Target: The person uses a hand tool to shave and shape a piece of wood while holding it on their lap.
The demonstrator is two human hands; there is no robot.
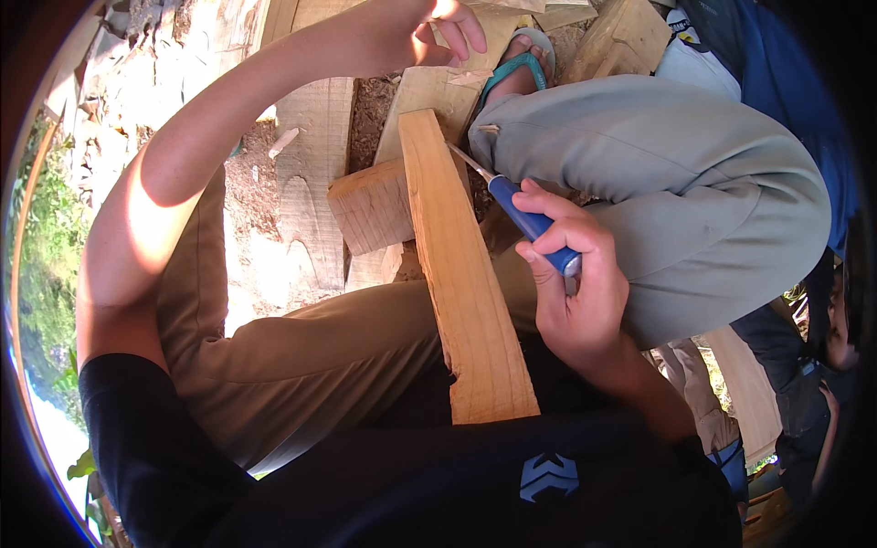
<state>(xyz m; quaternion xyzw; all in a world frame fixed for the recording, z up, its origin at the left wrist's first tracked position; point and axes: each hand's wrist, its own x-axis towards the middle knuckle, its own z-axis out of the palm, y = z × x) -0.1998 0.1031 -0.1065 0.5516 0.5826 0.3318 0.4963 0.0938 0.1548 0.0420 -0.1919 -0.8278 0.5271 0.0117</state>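
My right hand (585,274) is wrapped round a chisel (530,219) with a blue handle and a metal cap on its butt. Its thin blade points up and left, beside the edge of a long, narrow wooden board (461,274). That board runs from my lap away from me, its far part crossing a squared wood block (373,208). Well forward, beyond the board's far end, my left hand (420,36) hovers over a plank, fingers partly curled and apart, with nothing visible in them.
Rough planks (311,173) and wood chips (284,142) cover the ground ahead. My bent legs (676,183) flank the board. A foot in a teal-strapped sandal (525,66) rests on a plank. Other people sit at the right, one in dark clothes (786,356).
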